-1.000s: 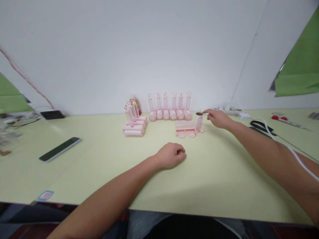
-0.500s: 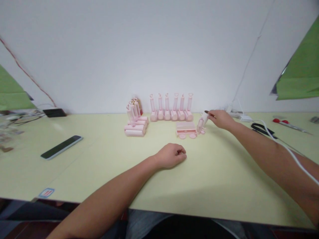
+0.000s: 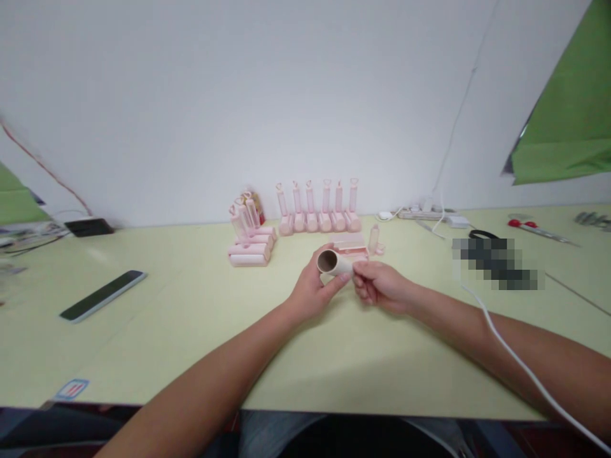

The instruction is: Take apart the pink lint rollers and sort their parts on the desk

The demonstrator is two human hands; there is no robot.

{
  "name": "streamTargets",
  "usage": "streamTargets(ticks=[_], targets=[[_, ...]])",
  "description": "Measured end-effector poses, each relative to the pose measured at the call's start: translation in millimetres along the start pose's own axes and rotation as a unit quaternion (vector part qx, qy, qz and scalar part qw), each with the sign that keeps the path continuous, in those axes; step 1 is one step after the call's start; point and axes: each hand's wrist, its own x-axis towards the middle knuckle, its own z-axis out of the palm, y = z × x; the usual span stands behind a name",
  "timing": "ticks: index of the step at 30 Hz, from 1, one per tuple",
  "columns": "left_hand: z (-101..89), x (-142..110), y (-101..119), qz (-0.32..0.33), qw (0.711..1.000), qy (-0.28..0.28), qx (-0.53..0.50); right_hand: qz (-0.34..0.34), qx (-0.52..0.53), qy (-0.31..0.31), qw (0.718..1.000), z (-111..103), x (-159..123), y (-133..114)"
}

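My left hand (image 3: 312,286) is wrapped round a white paper roll (image 3: 342,268) with a hollow brown core, its open end facing up and to the left. At the roll's right end, the fingers of my right hand (image 3: 384,287) are closed and pinch its edge. Just behind the roll lies an open pink case (image 3: 352,240), partly hidden by my hands. To its right stand a small pink handle (image 3: 373,240) and, at its foot, small round pink pieces (image 3: 380,250).
Along the wall stands a row of pink rollers with upright handles (image 3: 312,219); several more (image 3: 251,248) are to the left. A phone (image 3: 102,296) lies at left. At right are a white cable (image 3: 506,346), a power strip (image 3: 414,214) and red-handled scissors (image 3: 539,230).
My right hand has brought the paper roll from beside the pink case to the table's middle. My left hand, earlier resting curled on the table, has lifted and taken hold of it.
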Motion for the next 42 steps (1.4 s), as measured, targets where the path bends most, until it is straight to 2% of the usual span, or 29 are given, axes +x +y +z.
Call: streamTargets(ticks=[1,2,3,4,5,6,8,10,13,18,20,24,29,34,39,42], targets=[[-1.6,-0.3,0.8,0.005,1.0,-0.001,-0.007,0.014,-0.055,-0.003,0.998,4.0,-1.3,7.4],[-3.4,-0.4,1.1,0.002,1.0,-0.002,-0.014,-0.014,-0.132,0.014,0.991,4.1,-1.5,11.9],[-5.4,-0.4,1.1,-0.006,1.0,0.0,-0.018,-0.07,-0.228,0.047,0.97,0.8,-0.8,13.6],[-7.3,-0.1,0.7,-0.017,1.0,0.005,-0.02,-0.135,-0.325,0.077,0.933,-5.0,0.8,13.3],[-9.1,0.4,0.0,-0.028,0.999,0.012,-0.017,-0.196,-0.41,0.109,0.884,-12.3,3.2,11.7],[-10.6,1.1,-0.8,-0.039,0.999,0.017,-0.011,-0.233,-0.473,0.126,0.84,-20.3,6.0,9.7],[-12.9,2.6,-3.0,-0.058,0.998,0.023,0.006,-0.235,-0.549,0.131,0.791,-34.1,12.0,7.3],[-14.1,3.8,-5.8,-0.074,0.997,0.029,0.023,-0.196,-0.599,0.121,0.767,-41.7,16.6,8.7],[-15.0,5.0,-10.8,-0.09,0.995,0.031,0.033,-0.159,-0.632,0.108,0.751,-41.2,18.2,14.4],[-15.5,4.5,-15.8,-0.091,0.995,0.021,0.029,-0.175,-0.65,0.134,0.728,-32.7,12.3,18.9],[-14.8,3.5,-14.6,-0.093,0.995,0.007,0.028,-0.169,-0.652,0.149,0.724,-32.7,11.5,19.1],[-12.8,1.3,-9.1,-0.087,0.995,-0.024,0.035,-0.152,-0.64,0.127,0.743,-36.6,14.6,19.9],[-11.4,0.1,-8.2,-0.071,0.994,-0.05,0.061,-0.178,-0.621,0.133,0.752,-35.2,15.5,21.3],[-10.4,-0.2,-10.3,-0.069,0.993,-0.069,0.07,-0.277,-0.531,0.146,0.787,-26.4,8.6,16.9],[-10.1,-0.9,-7.1,-0.056,0.992,-0.094,0.067,-0.321,-0.447,0.126,0.825,-17.8,0.8,8.4],[-9.8,-1.5,-5.7,-0.053,0.991,-0.107,0.064,-0.325,-0.398,0.127,0.849,-14.6,-2.0,7.8]])
